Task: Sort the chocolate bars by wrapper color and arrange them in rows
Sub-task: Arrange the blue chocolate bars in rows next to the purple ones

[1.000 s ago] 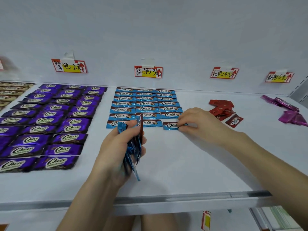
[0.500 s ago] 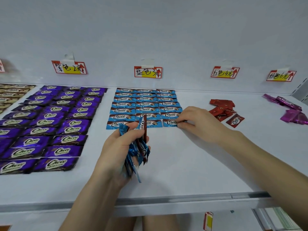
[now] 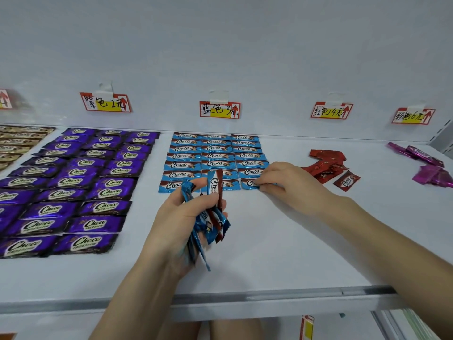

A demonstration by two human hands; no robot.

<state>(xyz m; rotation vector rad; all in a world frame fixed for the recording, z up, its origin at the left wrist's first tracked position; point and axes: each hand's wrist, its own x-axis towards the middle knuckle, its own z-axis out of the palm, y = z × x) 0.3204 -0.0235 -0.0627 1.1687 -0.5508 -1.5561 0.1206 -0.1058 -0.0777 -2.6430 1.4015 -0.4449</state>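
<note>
Both hands work at the blue rows (image 3: pixel 213 153). The left hand (image 3: pixel 176 222), just in front of them, grips a fanned bundle of blue bars (image 3: pixel 213 217) with its fingers curled round it, one bar sticking up above the thumb. The right hand (image 3: pixel 289 182) pinches the right end of a single blue bar (image 3: pixel 248 184) lying flat at the rows' front right corner, in line with the front row. Left of the blue rows lie the purple rows (image 3: pixel 81 182), and beyond those the brown rows (image 3: pixel 17 141). Right of the blue rows sits a loose red pile (image 3: pixel 326 163), farther right a pink pile (image 3: pixel 431 168), all on the white shelf (image 3: pixel 269 241).
</note>
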